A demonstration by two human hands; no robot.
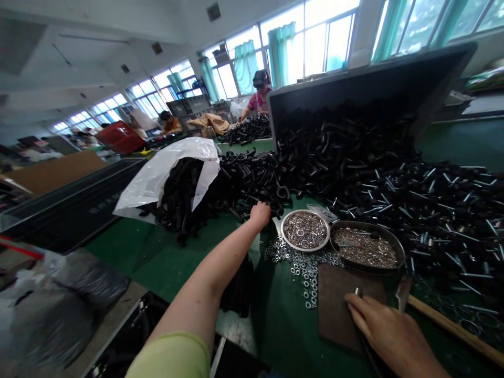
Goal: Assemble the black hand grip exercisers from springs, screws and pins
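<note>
My left hand [260, 214] reaches forward to the near edge of a pile of curved black parts [252, 178]. Its fingers are curled in among them, and what they hold is hidden. Low on the right, my right hand [388, 325] is closed around a black rod-like part [370, 349] whose bright metal tip [357, 291] sticks up past the thumb. This hand is over a dark flat plate [334, 315] on the green table. Just beyond the plate are a round dish [283, 231] and an oval tin [402, 257], both filled with small metal pieces.
Loose metal nuts [309, 273] lie around the dish. A hammer with a wooden handle [452, 328] rests right of my right hand. Black parts with silver bolts [444, 210] cover the right side. A tipped grey bin [370, 79] and a white bag [153, 173] hold black parts. A co-worker [258, 100] sits opposite.
</note>
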